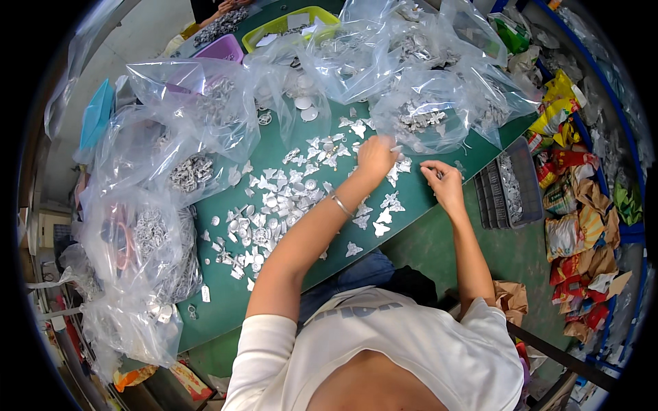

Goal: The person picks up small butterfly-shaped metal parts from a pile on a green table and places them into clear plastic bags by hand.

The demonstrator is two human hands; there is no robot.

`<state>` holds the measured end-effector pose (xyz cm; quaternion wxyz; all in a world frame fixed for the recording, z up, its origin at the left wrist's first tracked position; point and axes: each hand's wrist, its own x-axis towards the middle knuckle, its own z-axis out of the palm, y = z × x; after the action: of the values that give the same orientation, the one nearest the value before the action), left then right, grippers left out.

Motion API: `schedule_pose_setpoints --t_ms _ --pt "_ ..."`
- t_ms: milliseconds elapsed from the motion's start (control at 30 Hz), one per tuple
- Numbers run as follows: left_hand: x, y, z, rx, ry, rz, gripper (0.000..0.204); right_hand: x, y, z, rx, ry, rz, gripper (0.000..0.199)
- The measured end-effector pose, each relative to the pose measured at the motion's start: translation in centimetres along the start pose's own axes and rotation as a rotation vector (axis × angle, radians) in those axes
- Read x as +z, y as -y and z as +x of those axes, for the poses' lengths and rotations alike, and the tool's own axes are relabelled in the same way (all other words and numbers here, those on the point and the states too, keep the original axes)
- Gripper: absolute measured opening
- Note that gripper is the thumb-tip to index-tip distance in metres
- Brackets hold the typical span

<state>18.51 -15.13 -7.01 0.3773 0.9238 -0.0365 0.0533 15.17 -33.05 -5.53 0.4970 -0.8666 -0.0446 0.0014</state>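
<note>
Small flat silver-grey metal pieces [284, 195], some of them butterfly-shaped, lie scattered over a green table [223, 315]. My left hand [377, 161] reaches across them with its fingers closed, at the near edge of a clear plastic bag [425, 113] of similar pieces. What its fingertips hold, if anything, is hidden. Beside it, my right hand [445, 185] is over the table's right edge, thumb and fingers pinched together. Anything in that pinch is too small to make out. A few butterfly-shaped pieces [384, 218] lie loose near the front edge, below my left hand.
Clear bags of metal parts [154, 233] line the table's left and far sides. A purple bin [223, 49] and a yellow-green bin [291, 24] stand behind. At right are a grey crate [510, 185] and shelved packets [569, 233]. Another person's hands [226, 8] show at the far edge.
</note>
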Motion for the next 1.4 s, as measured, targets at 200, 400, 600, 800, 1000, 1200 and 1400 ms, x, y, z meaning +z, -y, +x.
schedule_pose_setpoints --t_ms 200,400,600,800,1000,1200,1400 --pt "-3.5 1.9 -2.0 -0.694 0.166 -1.621 0.022 1.6 1.6 0.1 -0.253 0.011 -0.280 0.016" --pt "-1.3 0.2 -2.7 -0.153 0.283 -0.645 0.029 0.6 -1.2 0.0 0.044 -0.025 0.167 0.014" --pt "0.5 -1.8 -2.7 0.283 0.229 0.129 0.019 -0.5 -0.5 -1.1 0.200 0.015 0.437 0.017" --pt "0.6 -1.5 -2.4 0.362 0.254 0.291 0.016 -0.5 -0.5 -1.2 0.205 0.004 0.538 0.017" --pt "-2.2 -0.4 -2.6 -0.478 0.316 -1.000 0.014 -0.6 0.2 -2.2 0.236 0.159 0.543 0.018" --pt "-6.2 -0.1 -6.7 -0.635 0.199 -1.595 0.028 0.8 3.2 -3.2 -0.007 0.322 -0.179 0.032" --pt "-6.1 2.6 -9.4 -0.605 0.177 -1.705 0.024 3.7 3.9 -3.4 -0.056 0.261 -0.600 0.043"
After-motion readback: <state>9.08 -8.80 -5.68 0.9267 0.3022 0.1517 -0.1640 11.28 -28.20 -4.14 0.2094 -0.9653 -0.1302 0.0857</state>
